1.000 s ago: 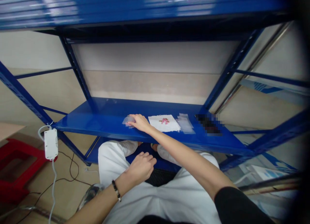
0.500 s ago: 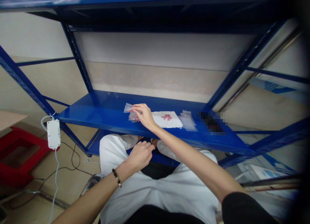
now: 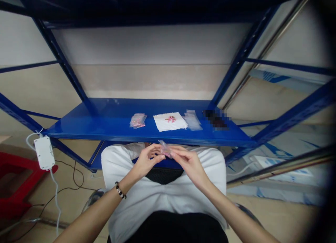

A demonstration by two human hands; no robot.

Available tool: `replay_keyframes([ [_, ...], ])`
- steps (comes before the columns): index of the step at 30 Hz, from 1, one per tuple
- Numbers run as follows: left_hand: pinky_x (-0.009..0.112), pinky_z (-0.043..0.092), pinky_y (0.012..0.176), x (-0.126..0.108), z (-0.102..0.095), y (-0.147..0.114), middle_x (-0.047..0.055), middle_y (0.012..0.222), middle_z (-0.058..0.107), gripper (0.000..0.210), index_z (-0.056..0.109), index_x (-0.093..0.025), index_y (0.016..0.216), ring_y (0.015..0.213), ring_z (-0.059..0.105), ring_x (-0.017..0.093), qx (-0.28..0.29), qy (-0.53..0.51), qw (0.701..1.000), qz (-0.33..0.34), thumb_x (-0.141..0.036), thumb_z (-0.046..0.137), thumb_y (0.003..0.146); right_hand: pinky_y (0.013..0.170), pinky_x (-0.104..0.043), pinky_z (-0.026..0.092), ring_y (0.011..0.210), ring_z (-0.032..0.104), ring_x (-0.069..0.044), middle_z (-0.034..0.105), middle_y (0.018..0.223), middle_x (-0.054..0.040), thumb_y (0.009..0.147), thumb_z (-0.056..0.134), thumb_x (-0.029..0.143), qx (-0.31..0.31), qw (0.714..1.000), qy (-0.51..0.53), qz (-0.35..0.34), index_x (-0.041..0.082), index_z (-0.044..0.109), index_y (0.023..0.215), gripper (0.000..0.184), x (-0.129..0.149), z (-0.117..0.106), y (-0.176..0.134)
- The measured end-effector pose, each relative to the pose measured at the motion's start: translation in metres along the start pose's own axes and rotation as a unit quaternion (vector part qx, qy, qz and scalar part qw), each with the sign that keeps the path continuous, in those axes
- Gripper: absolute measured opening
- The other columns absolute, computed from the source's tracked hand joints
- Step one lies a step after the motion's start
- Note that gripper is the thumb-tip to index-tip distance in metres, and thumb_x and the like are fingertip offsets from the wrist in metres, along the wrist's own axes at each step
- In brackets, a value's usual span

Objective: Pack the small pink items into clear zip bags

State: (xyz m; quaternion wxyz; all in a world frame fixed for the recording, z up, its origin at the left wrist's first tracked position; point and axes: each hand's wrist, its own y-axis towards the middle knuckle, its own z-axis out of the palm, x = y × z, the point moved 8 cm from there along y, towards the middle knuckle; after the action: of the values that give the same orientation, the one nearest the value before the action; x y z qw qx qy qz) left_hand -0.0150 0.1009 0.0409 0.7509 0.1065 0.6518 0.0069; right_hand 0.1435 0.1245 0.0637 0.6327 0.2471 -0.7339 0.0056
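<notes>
Pinching a small clear bag (image 3: 166, 152) with pink bits inside, using the thumb and fingertips of the right hand (image 3: 191, 162), just below the centre of the frame, above the lap and near the front edge of the blue shelf (image 3: 112, 125). Meeting the bag's left side with the bent fingers of the left hand (image 3: 147, 161); too small in view to tell whether gripping or merely touching there. Wearing a beaded bracelet (image 3: 120, 190) on the left wrist.

Lying on the shelf, left of centre: filled bags (image 3: 138, 121) in a small overlapping group, with pink bits showing through. Spread at the centre: a white cloth (image 3: 160, 123), bearing loose pink pieces (image 3: 171, 119). Laid just beside its right edge: flat clear bags (image 3: 193, 121). Placed farther right: a dark pixelated item (image 3: 216, 120). Hanging at the left: a white box (image 3: 44, 152) on a cable, near a red stool (image 3: 19, 187).
</notes>
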Motion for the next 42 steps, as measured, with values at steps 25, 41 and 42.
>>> replay_keyframes([
  [25, 0.020, 0.049, 0.045, 0.048, -0.013, 0.002, 0.008, 0.075, 0.071, 0.044, 0.052, -0.015, 0.094, 0.059, 0.071, 0.018, -0.040, -0.014, 0.988, -0.151, -0.056, 0.064, 0.083, 0.051, -0.020, 0.048, 0.069, 0.068, -0.015, 0.073, 0.082, -0.0063, 0.075, 0.078, 0.040, -0.038, 0.938, 0.247, 0.240, 0.017, 0.071, 0.092, 0.030, -0.070, 0.005, -0.008],
  [41, 0.034, 0.054, 0.083, 0.041, -0.036, 0.001, 0.013, 0.126, 0.061, 0.044, 0.053, -0.021, 0.123, 0.115, 0.061, 0.025, -0.169, 0.131, 0.976, -0.045, -0.024, 0.066, 0.081, 0.050, -0.018, 0.051, 0.078, 0.074, -0.021, 0.075, 0.087, -0.0095, 0.075, 0.078, 0.040, -0.032, 0.944, 0.221, 0.243, 0.016, 0.071, 0.087, 0.028, -0.064, 0.014, -0.012],
  [42, 0.034, 0.052, 0.086, 0.035, -0.034, 0.001, 0.012, 0.127, 0.060, 0.040, 0.055, -0.021, 0.120, 0.118, 0.058, 0.024, -0.170, 0.169, 0.971, -0.013, -0.023, 0.066, 0.081, 0.050, -0.019, 0.051, 0.078, 0.073, -0.020, 0.075, 0.086, -0.0093, 0.074, 0.078, 0.040, -0.031, 0.945, 0.217, 0.243, 0.016, 0.072, 0.088, 0.029, -0.065, 0.015, -0.013],
])
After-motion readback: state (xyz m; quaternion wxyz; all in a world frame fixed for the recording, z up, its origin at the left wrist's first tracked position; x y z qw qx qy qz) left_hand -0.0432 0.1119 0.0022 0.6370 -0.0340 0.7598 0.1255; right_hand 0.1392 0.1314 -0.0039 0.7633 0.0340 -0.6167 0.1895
